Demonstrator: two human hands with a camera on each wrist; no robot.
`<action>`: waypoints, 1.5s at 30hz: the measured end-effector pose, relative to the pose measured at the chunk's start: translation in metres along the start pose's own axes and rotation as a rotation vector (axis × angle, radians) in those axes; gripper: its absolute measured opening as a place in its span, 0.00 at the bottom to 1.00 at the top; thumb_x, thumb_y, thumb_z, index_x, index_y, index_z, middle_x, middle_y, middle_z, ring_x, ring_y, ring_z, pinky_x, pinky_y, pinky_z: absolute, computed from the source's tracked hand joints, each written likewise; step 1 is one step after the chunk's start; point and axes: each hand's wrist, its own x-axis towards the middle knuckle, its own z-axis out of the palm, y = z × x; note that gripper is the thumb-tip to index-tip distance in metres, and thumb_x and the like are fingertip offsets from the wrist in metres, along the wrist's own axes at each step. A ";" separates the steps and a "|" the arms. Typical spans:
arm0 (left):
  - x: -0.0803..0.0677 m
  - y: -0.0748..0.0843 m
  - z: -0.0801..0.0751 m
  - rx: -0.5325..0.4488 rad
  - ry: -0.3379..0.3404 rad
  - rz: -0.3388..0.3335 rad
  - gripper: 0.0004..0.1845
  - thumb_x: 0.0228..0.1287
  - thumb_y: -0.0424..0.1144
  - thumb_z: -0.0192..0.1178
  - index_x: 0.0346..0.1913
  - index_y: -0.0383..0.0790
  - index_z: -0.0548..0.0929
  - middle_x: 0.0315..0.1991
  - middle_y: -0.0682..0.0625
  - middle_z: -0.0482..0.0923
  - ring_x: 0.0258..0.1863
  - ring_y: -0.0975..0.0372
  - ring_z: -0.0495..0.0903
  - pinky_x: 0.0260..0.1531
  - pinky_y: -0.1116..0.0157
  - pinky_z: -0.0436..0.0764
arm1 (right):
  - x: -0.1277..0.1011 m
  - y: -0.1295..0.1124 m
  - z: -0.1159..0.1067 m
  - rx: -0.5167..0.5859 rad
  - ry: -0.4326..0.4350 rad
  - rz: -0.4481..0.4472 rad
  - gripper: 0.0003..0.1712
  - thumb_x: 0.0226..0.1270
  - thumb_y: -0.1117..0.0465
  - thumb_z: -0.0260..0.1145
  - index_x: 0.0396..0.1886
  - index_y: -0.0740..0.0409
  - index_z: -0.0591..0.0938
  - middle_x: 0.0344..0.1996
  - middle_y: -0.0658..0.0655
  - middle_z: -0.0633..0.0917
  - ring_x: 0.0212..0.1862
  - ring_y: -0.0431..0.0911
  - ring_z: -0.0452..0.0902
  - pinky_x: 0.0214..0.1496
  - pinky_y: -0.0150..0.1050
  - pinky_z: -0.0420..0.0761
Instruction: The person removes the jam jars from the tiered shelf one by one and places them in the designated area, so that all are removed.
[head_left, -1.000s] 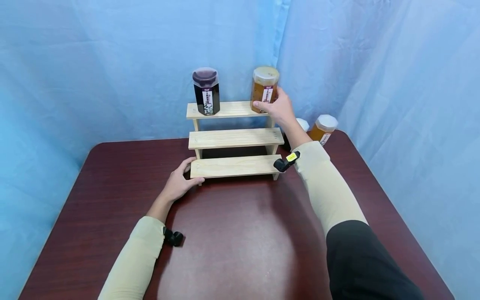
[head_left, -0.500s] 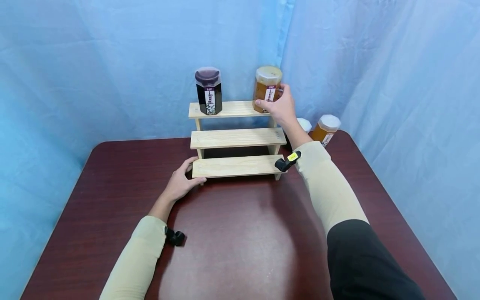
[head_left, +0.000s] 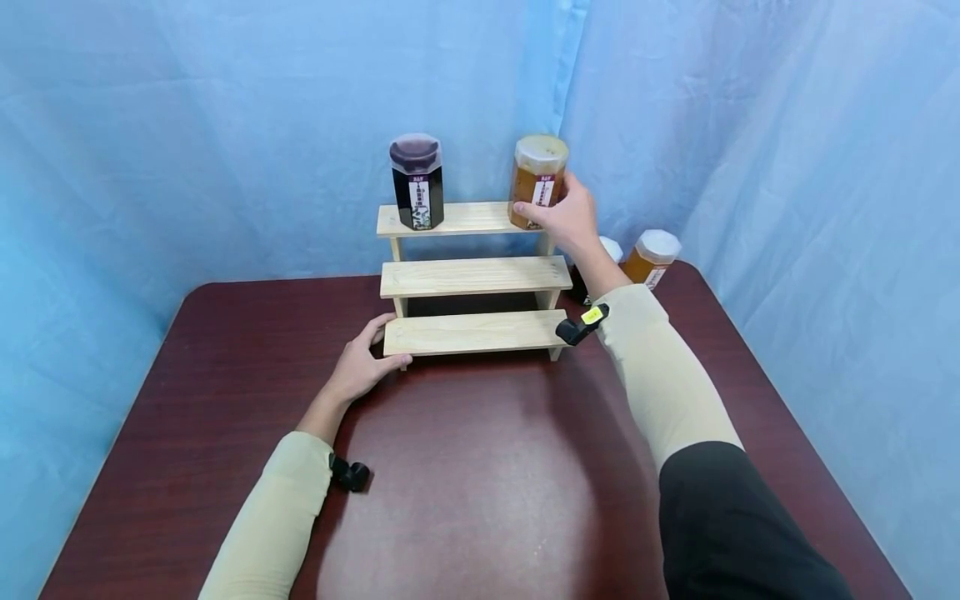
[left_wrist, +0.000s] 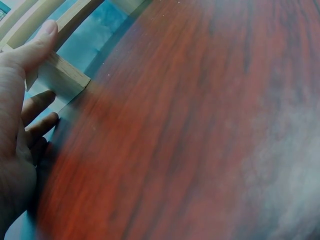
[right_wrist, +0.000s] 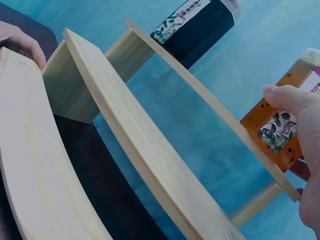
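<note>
A three-tier wooden display rack [head_left: 476, 277] stands at the back of the table. My right hand [head_left: 567, 218] grips an amber jar [head_left: 525, 193] with a pale lid at the right end of the top tier, thumb in front and fingers round its far side. In the right wrist view the amber jar [right_wrist: 285, 122] meets the top board. A dark jar [head_left: 418, 196] stands upright at that tier's left end. My left hand [head_left: 358, 367] holds the left end of the lowest tier, thumb at the front edge. In the left wrist view its thumb [left_wrist: 42, 42] lies against the wood.
Behind my right forearm, another amber jar [head_left: 643, 262] with a white lid stands at the table's back right corner. Beside it a dark jar [head_left: 580, 286] is partly hidden by the forearm. Blue curtains [head_left: 300, 142] hang behind the dark red table [head_left: 465, 483].
The amber jar in my right hand has shifted slightly right and toward me on the top tier. My left hand has stayed at the rack's lowest board.
</note>
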 end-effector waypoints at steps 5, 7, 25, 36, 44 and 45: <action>0.000 -0.003 -0.002 -0.010 0.000 0.001 0.44 0.60 0.48 0.74 0.77 0.51 0.63 0.66 0.42 0.75 0.65 0.52 0.73 0.61 0.48 0.65 | -0.006 0.003 -0.003 -0.009 0.004 -0.033 0.45 0.52 0.40 0.79 0.67 0.50 0.74 0.58 0.53 0.81 0.57 0.45 0.76 0.57 0.42 0.76; -0.001 -0.004 -0.003 -0.008 -0.003 0.001 0.44 0.60 0.49 0.74 0.77 0.51 0.63 0.66 0.42 0.75 0.64 0.52 0.73 0.61 0.49 0.65 | -0.009 0.003 -0.005 -0.001 -0.004 -0.035 0.45 0.52 0.40 0.80 0.67 0.50 0.74 0.57 0.53 0.81 0.56 0.44 0.77 0.57 0.42 0.76; -0.004 0.000 -0.016 -0.013 -0.014 -0.014 0.45 0.62 0.48 0.73 0.78 0.48 0.61 0.66 0.40 0.75 0.63 0.50 0.73 0.60 0.48 0.65 | -0.049 0.007 -0.032 -0.001 0.010 -0.023 0.46 0.49 0.39 0.81 0.66 0.50 0.76 0.55 0.52 0.82 0.55 0.44 0.76 0.54 0.44 0.78; 0.004 -0.010 -0.016 -0.004 -0.004 -0.007 0.46 0.60 0.51 0.74 0.77 0.51 0.62 0.66 0.41 0.75 0.64 0.51 0.73 0.62 0.48 0.65 | -0.069 0.042 -0.048 -0.075 0.032 0.006 0.47 0.48 0.39 0.82 0.64 0.56 0.76 0.54 0.57 0.82 0.54 0.49 0.78 0.54 0.47 0.77; 0.006 -0.010 -0.015 0.003 -0.015 -0.015 0.47 0.60 0.52 0.73 0.78 0.49 0.60 0.67 0.41 0.74 0.64 0.51 0.72 0.62 0.47 0.64 | -0.085 0.064 -0.060 -0.082 0.067 -0.014 0.44 0.49 0.41 0.82 0.63 0.55 0.77 0.54 0.57 0.84 0.53 0.49 0.80 0.52 0.47 0.78; 0.006 -0.011 -0.015 0.001 -0.014 -0.013 0.47 0.60 0.51 0.73 0.78 0.49 0.60 0.67 0.40 0.74 0.64 0.50 0.72 0.62 0.47 0.64 | -0.086 0.066 -0.062 -0.088 0.069 -0.013 0.45 0.49 0.41 0.82 0.63 0.55 0.77 0.54 0.57 0.83 0.53 0.50 0.80 0.53 0.48 0.78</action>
